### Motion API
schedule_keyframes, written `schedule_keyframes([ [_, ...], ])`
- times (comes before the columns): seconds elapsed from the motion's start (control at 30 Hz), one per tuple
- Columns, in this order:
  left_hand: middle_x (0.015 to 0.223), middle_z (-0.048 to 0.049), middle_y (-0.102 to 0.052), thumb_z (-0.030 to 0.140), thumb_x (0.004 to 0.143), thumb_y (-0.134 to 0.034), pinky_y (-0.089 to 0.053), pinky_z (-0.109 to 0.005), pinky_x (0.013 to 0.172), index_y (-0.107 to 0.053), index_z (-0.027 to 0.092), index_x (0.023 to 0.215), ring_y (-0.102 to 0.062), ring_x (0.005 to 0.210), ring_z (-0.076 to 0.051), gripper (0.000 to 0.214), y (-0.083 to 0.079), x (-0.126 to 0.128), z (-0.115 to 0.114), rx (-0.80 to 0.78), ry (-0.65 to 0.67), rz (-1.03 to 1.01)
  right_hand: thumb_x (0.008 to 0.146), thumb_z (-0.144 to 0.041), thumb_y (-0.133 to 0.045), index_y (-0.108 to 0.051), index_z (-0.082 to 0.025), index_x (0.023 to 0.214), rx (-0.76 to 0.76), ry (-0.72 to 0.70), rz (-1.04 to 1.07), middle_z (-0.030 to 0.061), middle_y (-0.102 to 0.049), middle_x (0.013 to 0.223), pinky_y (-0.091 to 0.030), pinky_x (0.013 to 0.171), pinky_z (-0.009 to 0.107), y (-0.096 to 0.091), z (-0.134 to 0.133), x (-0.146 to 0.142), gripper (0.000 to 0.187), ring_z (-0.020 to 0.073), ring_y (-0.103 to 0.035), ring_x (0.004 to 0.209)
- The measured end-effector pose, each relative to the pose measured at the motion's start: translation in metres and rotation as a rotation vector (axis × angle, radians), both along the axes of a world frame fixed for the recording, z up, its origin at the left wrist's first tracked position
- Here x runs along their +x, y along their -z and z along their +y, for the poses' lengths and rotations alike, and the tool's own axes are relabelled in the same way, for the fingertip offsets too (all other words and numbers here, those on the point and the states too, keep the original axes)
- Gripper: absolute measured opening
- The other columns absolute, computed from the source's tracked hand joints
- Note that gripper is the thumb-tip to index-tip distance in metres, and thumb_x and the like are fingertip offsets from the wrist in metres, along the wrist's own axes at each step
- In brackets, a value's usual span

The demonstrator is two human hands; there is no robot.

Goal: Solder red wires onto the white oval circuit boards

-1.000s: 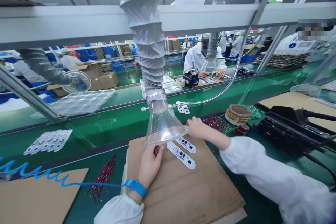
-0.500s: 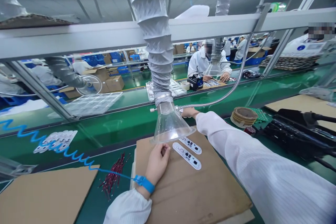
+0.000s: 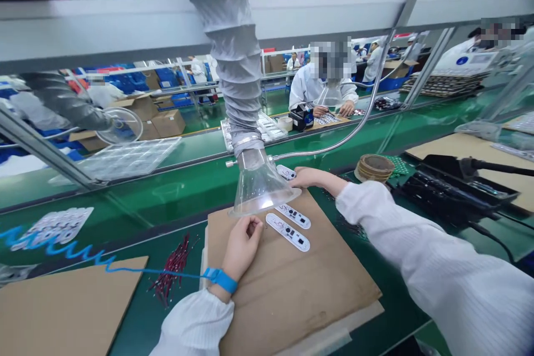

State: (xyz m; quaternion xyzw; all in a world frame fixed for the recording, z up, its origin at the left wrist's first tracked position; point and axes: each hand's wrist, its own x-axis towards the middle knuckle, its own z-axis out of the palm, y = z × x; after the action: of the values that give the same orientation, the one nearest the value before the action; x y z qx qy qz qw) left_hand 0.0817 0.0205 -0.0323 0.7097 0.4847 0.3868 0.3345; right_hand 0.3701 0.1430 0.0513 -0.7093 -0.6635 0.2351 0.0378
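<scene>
My left hand (image 3: pixel 244 247), with a blue strap (image 3: pixel 222 280) on its wrist, rests on the brown cardboard (image 3: pixel 300 295). Its fingers are curled together beneath the clear funnel-shaped hood (image 3: pixel 258 186); what they hold, if anything, cannot be made out. Beside them lie two long white circuit boards with rounded ends, a front one (image 3: pixel 287 232) and a back one (image 3: pixel 294 216), bearing black parts and thin wires. Beyond the cardboard, my right hand (image 3: pixel 307 177) is closed at the end of another white circuit board (image 3: pixel 286 172), partly behind the hood.
Red wires (image 3: pixel 173 270) lie in a pile left of the cardboard. A tape roll (image 3: pixel 375 168) and a black tray (image 3: pixel 454 197) stand at right. A coiled blue cord (image 3: pixel 79 250) crosses the left side. Across the line, a person in white (image 3: pixel 304 86) works at a board.
My right hand has come out from behind the hood, with the white circuit board now showing at its fingers. My left hand keeps its place by the boards. The view has shifted.
</scene>
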Motion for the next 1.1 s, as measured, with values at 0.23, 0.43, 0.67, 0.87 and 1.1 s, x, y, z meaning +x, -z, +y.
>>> schedule_keyframes([
  [0.23,0.112,-0.0091,-0.075,0.039,0.112,-0.053,-0.055,-0.037,0.092,-0.068,0.025,0.103,-0.069,0.102,-0.025,0.022,-0.014,0.001,-0.017,0.054,0.452,0.071,0.106,-0.042,-0.07,-0.075,-0.021,0.125,0.249,-0.054,0.167,0.0104,-0.078,0.122,-0.057,0.093,0.034,0.047,-0.096,0.015,0.029,0.0286,-0.074,0.108],
  [0.43,0.141,-0.0076,-0.075,0.033,0.115,-0.047,-0.05,-0.043,0.115,-0.063,0.028,0.106,-0.069,0.128,-0.026,0.019,-0.013,0.003,-0.017,0.043,0.58,0.163,0.112,-0.029,-0.056,-0.071,-0.017,0.119,0.44,0.01,0.136,0.0156,-0.07,0.126,-0.049,0.113,0.042,0.065,-0.094,0.0,0.02,0.0312,-0.064,0.124],
  [0.67,0.132,-0.0114,-0.076,0.038,0.113,-0.048,-0.054,-0.045,0.11,-0.062,0.026,0.105,-0.071,0.124,-0.028,0.02,-0.017,-0.018,-0.023,0.018,0.449,0.213,0.109,-0.029,-0.057,-0.071,-0.017,0.12,0.42,-0.101,0.141,0.0173,-0.065,0.12,-0.053,0.112,0.049,0.074,-0.137,-0.014,0.021,0.0345,-0.066,0.12],
  [0.87,0.141,-0.0123,-0.075,0.046,0.117,-0.047,-0.058,-0.043,0.107,-0.058,0.027,0.108,-0.072,0.13,-0.028,0.023,-0.021,-0.068,-0.061,-0.213,0.321,0.17,0.106,-0.029,-0.065,-0.056,-0.026,0.151,0.427,-0.181,0.358,0.016,-0.06,0.137,-0.059,0.111,0.051,0.096,-0.214,-0.029,0.046,0.0334,-0.067,0.128],
  [1.1,0.131,-0.0098,-0.08,0.054,0.116,-0.053,-0.06,-0.045,0.109,-0.058,0.026,0.114,-0.075,0.125,-0.027,0.029,-0.015,-0.061,-0.069,-0.278,0.181,0.037,0.107,-0.023,-0.061,-0.059,-0.02,0.145,0.506,-0.204,0.42,0.0181,-0.057,0.136,-0.055,0.116,0.06,0.1,-0.209,-0.034,0.039,0.0369,-0.063,0.131],
])
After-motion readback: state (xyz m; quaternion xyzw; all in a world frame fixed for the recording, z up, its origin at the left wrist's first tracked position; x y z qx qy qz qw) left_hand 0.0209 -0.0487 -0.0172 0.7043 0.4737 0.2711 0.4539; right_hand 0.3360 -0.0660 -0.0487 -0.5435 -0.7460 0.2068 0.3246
